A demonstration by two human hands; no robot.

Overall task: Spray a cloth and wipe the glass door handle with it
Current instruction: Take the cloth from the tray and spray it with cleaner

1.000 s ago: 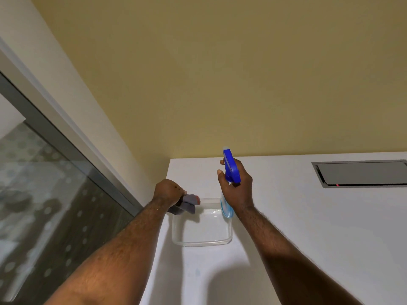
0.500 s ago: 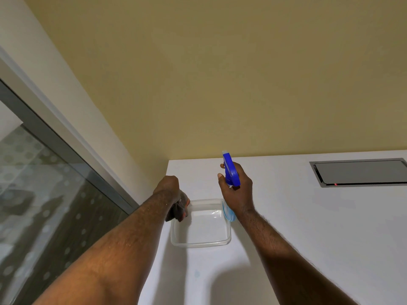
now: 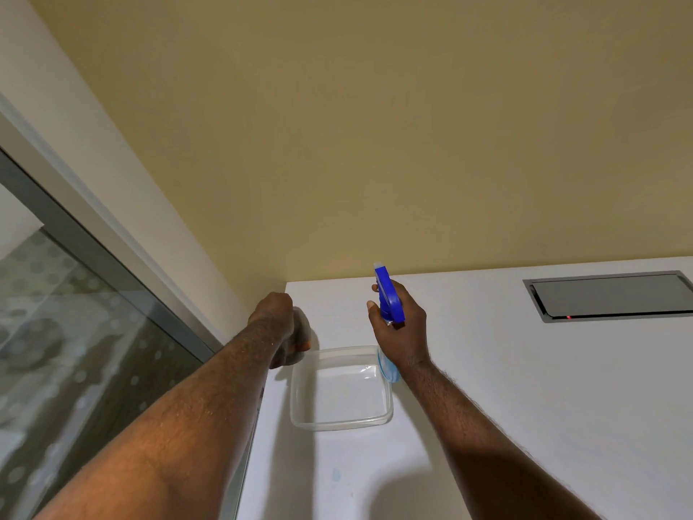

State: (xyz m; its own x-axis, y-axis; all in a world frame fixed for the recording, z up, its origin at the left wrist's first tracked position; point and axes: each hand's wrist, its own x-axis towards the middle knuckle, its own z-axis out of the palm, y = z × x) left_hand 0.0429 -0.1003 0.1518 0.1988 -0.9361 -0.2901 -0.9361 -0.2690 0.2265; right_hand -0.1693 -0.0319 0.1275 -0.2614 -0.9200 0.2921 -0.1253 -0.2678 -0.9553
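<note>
My right hand [image 3: 403, 334] grips a spray bottle [image 3: 390, 300] with a blue trigger head and a pale blue body, held upright above the right rim of a clear plastic container [image 3: 339, 420]. The nozzle points left, toward my left hand [image 3: 275, 319]. That hand is a closed fist just left of the container's far corner. A grey cloth [image 3: 302, 328] is bunched inside it, and only a blurred edge of it shows past the fingers. The glass door [image 3: 75, 350] runs along the left. Its handle is out of view.
The container sits on a white countertop [image 3: 525, 407] that meets a yellow wall [image 3: 375, 144]. A recessed grey panel [image 3: 607, 294] with a small red light lies in the counter at the far right. The door's grey frame [image 3: 112, 264] slants beside my left arm.
My left fist has turned and moved slightly away and left, so the grey cloth, plainly visible a second ago, is now mostly hidden. My right hand and the bottle have barely moved.
</note>
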